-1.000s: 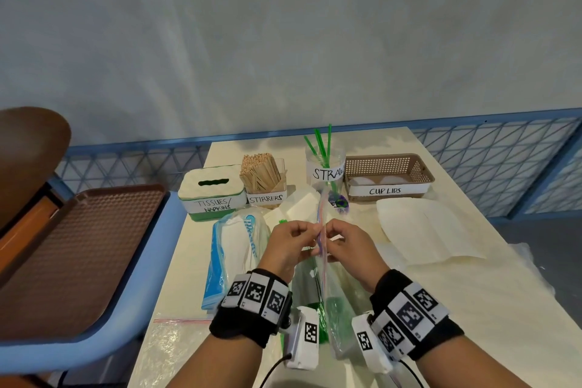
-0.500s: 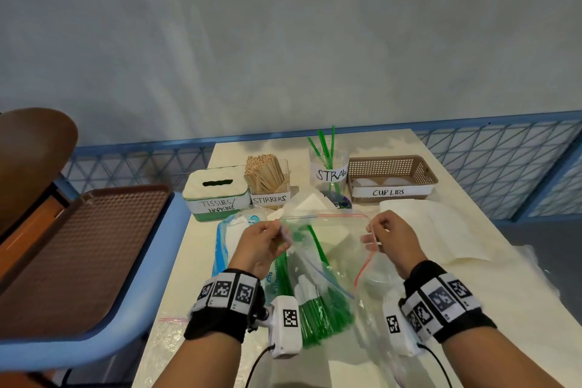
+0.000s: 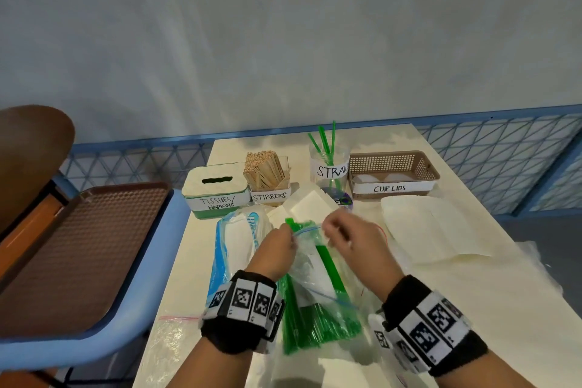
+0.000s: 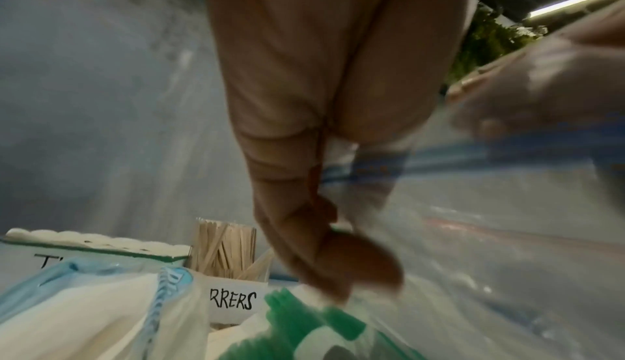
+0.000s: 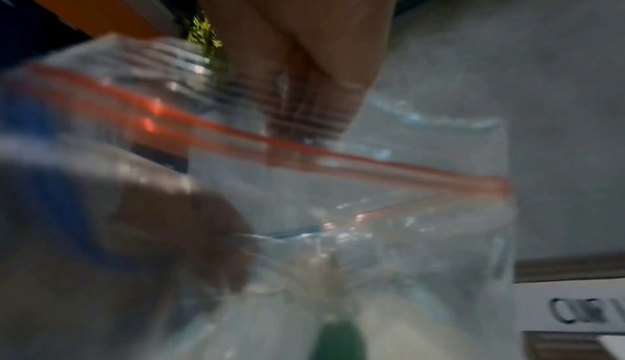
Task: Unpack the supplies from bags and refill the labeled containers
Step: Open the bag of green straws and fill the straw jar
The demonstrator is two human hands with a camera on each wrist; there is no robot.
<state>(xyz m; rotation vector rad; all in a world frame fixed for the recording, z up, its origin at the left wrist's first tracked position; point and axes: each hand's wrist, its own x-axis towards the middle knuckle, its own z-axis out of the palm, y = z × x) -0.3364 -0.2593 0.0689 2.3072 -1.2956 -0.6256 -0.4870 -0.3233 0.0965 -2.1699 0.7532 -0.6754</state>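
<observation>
While left hand pinches clear zip bag rim, right hand fingers blurred, grip unclear; next, reach in for green straws.

You see bright green straws in a clear bag edged with blue and red stripes, a brown mesh basket at right centre, black-and-white checkered wristbands, and a brown dimpled tray at left.

Your left hand and right hand are bare, forearms unsleeved. Each wrist wears a black band wrapped in white tiles printed with black square fiducial markers; white camera module under each, thin black cable at left one
</observation>
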